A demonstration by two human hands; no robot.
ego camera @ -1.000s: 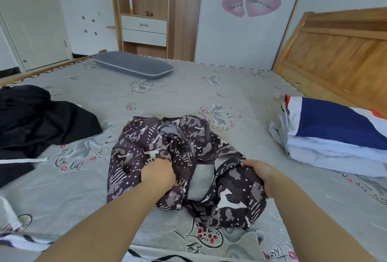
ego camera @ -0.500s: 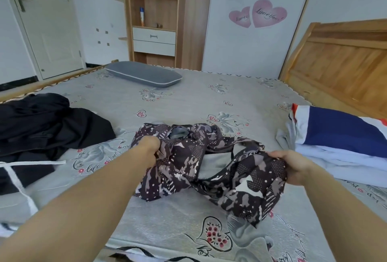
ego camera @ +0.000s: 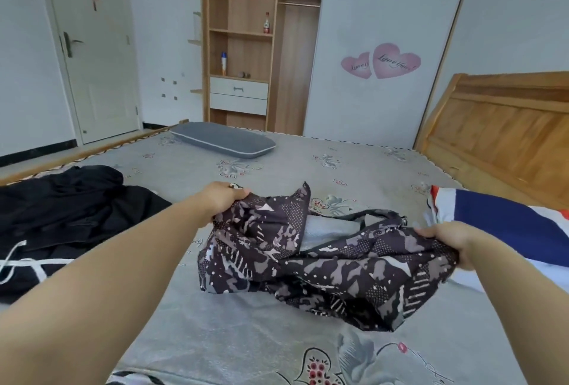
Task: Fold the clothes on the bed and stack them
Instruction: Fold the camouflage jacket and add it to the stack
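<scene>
A dark patterned garment (ego camera: 323, 264) with a grey lining hangs crumpled just above the grey flowered bed sheet (ego camera: 246, 332), stretched between both hands. My left hand (ego camera: 223, 198) grips its upper left edge. My right hand (ego camera: 446, 241) grips its right edge. The garment's lower part still sags onto the sheet. To the right lies a folded stack (ego camera: 505, 227) with a blue, white and red piece on top. A heap of black clothes (ego camera: 70, 218) with white cords lies unfolded at the left.
A grey pillow (ego camera: 224, 139) lies at the far side of the bed. The wooden headboard (ego camera: 498, 135) rises at the right. Behind the bed stand a wooden shelf unit (ego camera: 246, 46) and a white door (ego camera: 92, 55).
Both hands have lifted the patterned garment and pulled it apart sideways; the left hand went up and away, the right moved out to the right. The view has tilted upward.
</scene>
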